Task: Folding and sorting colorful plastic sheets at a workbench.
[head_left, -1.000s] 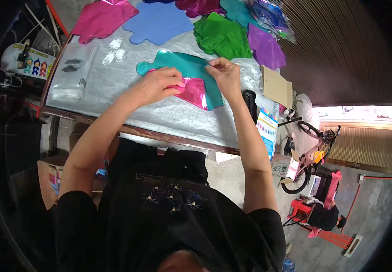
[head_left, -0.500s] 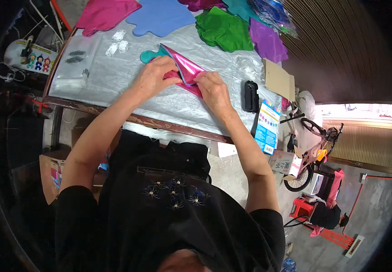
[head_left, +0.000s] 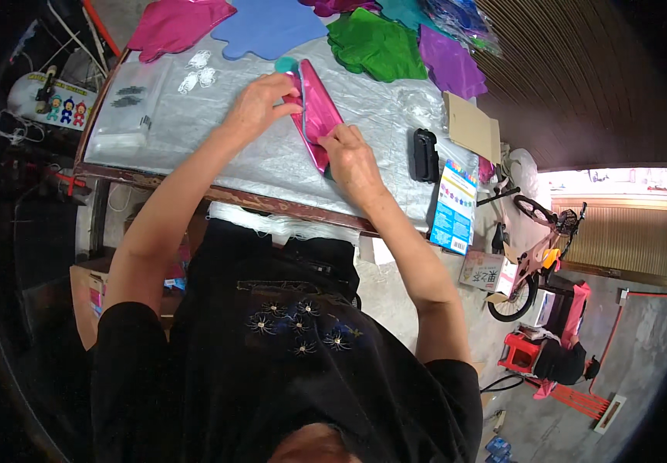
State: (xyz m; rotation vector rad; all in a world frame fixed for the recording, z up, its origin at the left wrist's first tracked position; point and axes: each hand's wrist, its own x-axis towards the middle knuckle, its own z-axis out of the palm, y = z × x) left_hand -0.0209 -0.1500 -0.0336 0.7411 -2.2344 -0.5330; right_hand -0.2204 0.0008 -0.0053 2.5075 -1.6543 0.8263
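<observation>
A shiny pink foil sheet (head_left: 320, 104), folded long and narrow, lies slanted on the covered table in front of me. A rounded teal end (head_left: 286, 65) sticks out at its far left. My left hand (head_left: 260, 106) pinches the left edge near the far end, its thumb and fingers closed there. My right hand (head_left: 350, 157) grips the near right end, with its fingers curled over the foil. What lies under those fingers is hidden.
Flat splash-shaped pieces in pink (head_left: 183, 27), blue (head_left: 268, 31), green (head_left: 376, 46) and purple (head_left: 449, 62) lie along the far side. White string bundles (head_left: 197, 71) lie left; a black case (head_left: 424, 156), cardboard (head_left: 472, 130) and a blue printed package (head_left: 454, 208) lie right.
The folded foil has turned more lengthwise, its pointed end now farther away. My right hand has moved nearer to me along it; my left hand has shifted slightly away from me.
</observation>
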